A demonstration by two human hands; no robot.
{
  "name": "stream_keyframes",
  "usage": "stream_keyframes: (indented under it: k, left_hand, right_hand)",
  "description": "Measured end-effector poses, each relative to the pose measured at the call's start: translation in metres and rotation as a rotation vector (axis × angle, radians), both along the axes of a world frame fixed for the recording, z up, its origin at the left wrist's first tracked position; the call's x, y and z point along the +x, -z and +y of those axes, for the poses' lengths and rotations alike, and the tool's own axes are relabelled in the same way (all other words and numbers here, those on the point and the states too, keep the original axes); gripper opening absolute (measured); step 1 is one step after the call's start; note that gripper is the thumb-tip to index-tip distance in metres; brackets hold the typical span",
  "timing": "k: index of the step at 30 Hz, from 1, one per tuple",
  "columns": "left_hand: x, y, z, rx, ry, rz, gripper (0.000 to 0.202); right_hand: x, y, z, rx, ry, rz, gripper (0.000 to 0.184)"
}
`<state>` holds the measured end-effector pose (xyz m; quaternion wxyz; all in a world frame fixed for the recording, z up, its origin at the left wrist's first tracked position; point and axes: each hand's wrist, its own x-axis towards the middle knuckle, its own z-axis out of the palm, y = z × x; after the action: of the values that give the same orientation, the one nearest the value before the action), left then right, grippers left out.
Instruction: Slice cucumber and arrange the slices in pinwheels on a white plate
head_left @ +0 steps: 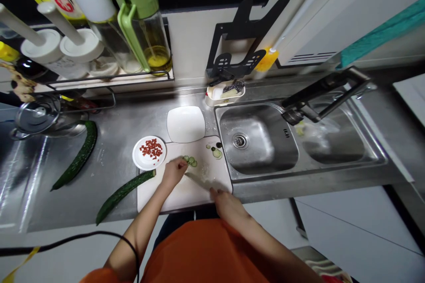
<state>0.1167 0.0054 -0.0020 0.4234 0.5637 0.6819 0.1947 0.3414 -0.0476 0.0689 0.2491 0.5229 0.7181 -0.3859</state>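
Note:
My left hand [175,173] is over the white cutting board [169,201], its fingers pinched together at the edge of several thin green cucumber slices [191,162]. In my right hand [228,205], at the board's front right, is a knife [199,180], its blade pointing left toward my left hand and seen nearly edge-on. Cucumber ends and pale slices [217,154] lie at the board's far right corner. A cut cucumber [124,192] rests with its pale end on the board's left edge, beside a round white plate [137,154] of chopped red pieces [152,147].
A white square plate [186,124] sits behind the board. Another whole cucumber [81,154] lies at left near a lidded steel pot [38,115]. To the right is a double sink [265,141] with a dark faucet [312,97]. A rack [133,78] holds an oil bottle [154,40].

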Motion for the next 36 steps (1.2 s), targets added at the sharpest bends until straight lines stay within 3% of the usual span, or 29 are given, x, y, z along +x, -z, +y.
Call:
stream_keyframes:
  k: [4, 10, 19, 28, 36]
  left_hand:
    - [-0.006, 0.012, -0.016, -0.071, -0.188, -0.004, 0.015]
    - [-0.006, 0.012, -0.029, -0.076, -0.314, 0.054, 0.017]
    - [-0.003, 0.008, -0.034, -0.005, -0.307, 0.12, 0.02]
    - [-0.006, 0.005, -0.029, -0.073, -0.301, 0.159, 0.017]
    - [-0.006, 0.007, -0.029, -0.072, -0.297, 0.157, 0.017]
  right_hand:
    - [0.001, -0.001, 0.003, 0.012, -0.033, 0.018, 0.048]
    - [0.002, -0.003, 0.006, 0.027, -0.034, 0.048, 0.04]
    - [-0.015, -0.003, 0.012, 0.072, -0.033, -0.017, 0.041]
    - [-0.026, 0.006, 0.01, 0.111, -0.03, -0.001, 0.042]
    - [-0.029, -0.002, 0.013, 0.097, -0.04, -0.016, 0.04]
